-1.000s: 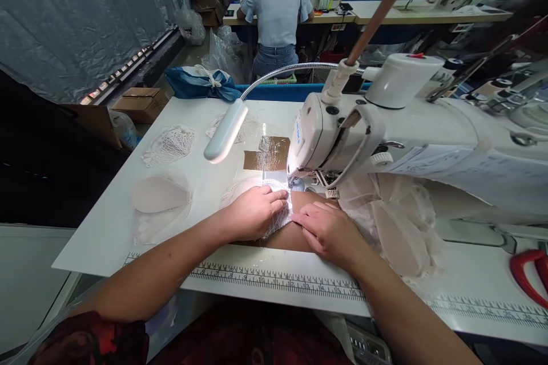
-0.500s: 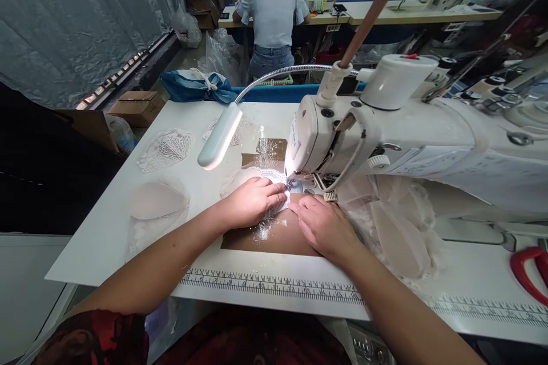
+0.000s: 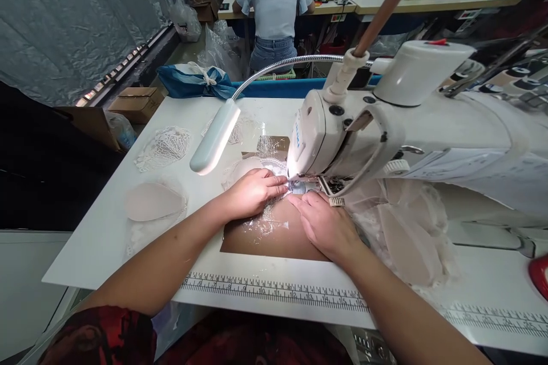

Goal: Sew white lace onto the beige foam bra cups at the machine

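Observation:
A white lace piece with a pale cup-shaped panel [image 3: 238, 172] lies under the sewing machine's head [image 3: 314, 140], at the lit needle area. My left hand [image 3: 256, 193] rests on it from the left, fingers closed together and pressing the lace beside the presser foot. From the right, my right hand [image 3: 327, 219] has its fingers curled, the fingertips at the lace's near edge just in front of the foot. Both hands hide part of the lace, and the needle itself is hard to make out. Beneath them is a brown, shiny taped sheet [image 3: 265, 236] on the white table.
Lace pieces [image 3: 163, 148] and a beige cup panel [image 3: 154, 202] lie on the left. More lace cups [image 3: 409, 234] are heaped right of my right hand. A lamp [image 3: 215, 137] hangs over the table. Red-handled scissors [image 3: 540, 275] lie far right; a person [image 3: 276, 5] sits ahead.
The view has shifted slightly, so the machine appears larger and further right. Both hands stay at the needle; the lace has moved slightly under the left hand.

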A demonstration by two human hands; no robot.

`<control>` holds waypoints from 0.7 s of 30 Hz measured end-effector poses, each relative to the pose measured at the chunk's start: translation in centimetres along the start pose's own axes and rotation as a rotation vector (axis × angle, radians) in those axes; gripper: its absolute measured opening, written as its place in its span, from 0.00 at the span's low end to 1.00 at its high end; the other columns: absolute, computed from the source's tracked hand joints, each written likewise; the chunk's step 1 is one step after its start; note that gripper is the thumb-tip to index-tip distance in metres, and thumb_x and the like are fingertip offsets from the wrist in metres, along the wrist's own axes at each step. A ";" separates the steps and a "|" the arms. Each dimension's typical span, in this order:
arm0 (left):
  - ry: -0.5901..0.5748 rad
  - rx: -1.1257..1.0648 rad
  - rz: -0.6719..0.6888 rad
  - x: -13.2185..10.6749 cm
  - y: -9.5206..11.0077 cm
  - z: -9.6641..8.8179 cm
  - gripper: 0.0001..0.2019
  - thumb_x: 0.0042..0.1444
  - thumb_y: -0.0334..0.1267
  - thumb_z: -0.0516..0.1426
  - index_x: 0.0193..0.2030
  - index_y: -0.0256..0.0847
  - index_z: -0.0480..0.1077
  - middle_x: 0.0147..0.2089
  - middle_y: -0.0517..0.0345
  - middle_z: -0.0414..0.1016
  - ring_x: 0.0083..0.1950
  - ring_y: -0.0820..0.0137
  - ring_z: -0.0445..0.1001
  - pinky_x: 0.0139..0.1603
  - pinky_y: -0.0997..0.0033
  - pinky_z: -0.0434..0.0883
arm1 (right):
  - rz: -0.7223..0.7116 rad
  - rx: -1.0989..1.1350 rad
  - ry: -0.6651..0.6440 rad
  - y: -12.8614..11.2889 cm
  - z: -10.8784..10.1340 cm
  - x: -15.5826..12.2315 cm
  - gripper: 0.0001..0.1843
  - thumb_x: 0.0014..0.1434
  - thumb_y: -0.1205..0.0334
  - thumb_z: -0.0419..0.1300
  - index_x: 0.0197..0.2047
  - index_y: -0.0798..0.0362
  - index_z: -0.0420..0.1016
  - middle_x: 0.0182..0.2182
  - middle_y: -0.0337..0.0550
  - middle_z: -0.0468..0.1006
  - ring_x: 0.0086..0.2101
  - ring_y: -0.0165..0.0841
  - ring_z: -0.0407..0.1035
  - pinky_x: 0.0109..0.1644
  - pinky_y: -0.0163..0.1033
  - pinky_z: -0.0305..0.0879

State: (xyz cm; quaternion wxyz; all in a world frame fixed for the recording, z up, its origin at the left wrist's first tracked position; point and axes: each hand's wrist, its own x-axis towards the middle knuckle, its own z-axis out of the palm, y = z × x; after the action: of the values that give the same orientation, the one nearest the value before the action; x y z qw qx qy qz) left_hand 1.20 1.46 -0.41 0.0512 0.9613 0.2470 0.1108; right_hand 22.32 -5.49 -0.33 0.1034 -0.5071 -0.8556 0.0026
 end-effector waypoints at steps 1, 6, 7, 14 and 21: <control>0.007 0.011 -0.009 0.1 0.0 0.0 0.22 0.57 0.27 0.52 0.59 0.38 0.68 0.60 0.50 0.70 0.46 0.63 0.68 0.46 0.61 0.68 | 0.004 0.012 -0.004 0.0 0.0 0.0 0.22 0.57 0.73 0.50 0.51 0.50 0.75 0.32 0.45 0.75 0.34 0.36 0.66 0.33 0.37 0.57; 0.016 0.057 -0.060 0.2 -0.1 0.2 0.22 0.57 0.28 0.52 0.58 0.38 0.68 0.54 0.48 0.73 0.42 0.62 0.67 0.41 0.62 0.67 | 0.012 0.066 0.003 0.3 0.0 -0.3 0.22 0.58 0.72 0.50 0.53 0.50 0.74 0.32 0.43 0.74 0.33 0.35 0.67 0.32 0.37 0.57; 0.010 0.060 -0.065 0.2 -0.2 0.2 0.22 0.57 0.28 0.52 0.59 0.38 0.68 0.54 0.47 0.73 0.42 0.62 0.67 0.41 0.62 0.67 | 0.012 0.072 0.005 0.3 0.1 -0.3 0.22 0.58 0.72 0.50 0.53 0.50 0.74 0.32 0.43 0.74 0.33 0.35 0.67 0.33 0.37 0.57; 0.036 0.109 -0.137 -0.5 0.4 -0.5 0.17 0.61 0.32 0.50 0.56 0.37 0.69 0.58 0.44 0.69 0.55 0.57 0.65 0.52 0.57 0.65 | 0.009 0.165 0.008 0.3 -0.3 -0.3 0.20 0.61 0.70 0.48 0.53 0.50 0.73 0.34 0.44 0.77 0.35 0.36 0.69 0.35 0.38 0.60; -0.028 0.005 -0.242 -1.7 2.8 -2.3 0.15 0.65 0.40 0.47 0.43 0.37 0.73 0.42 0.50 0.72 0.41 0.66 0.71 0.40 0.68 0.68 | 0.002 0.227 0.046 0.5 -0.6 -0.4 0.16 0.62 0.69 0.48 0.45 0.51 0.75 0.38 0.45 0.79 0.36 0.35 0.71 0.36 0.38 0.62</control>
State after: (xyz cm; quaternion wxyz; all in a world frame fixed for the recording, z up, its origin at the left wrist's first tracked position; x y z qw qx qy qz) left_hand 0.53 -1.74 1.93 0.0652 0.9260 0.3608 0.0898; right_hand 23.08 -5.68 0.13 0.1795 -0.4930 -0.8467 0.0879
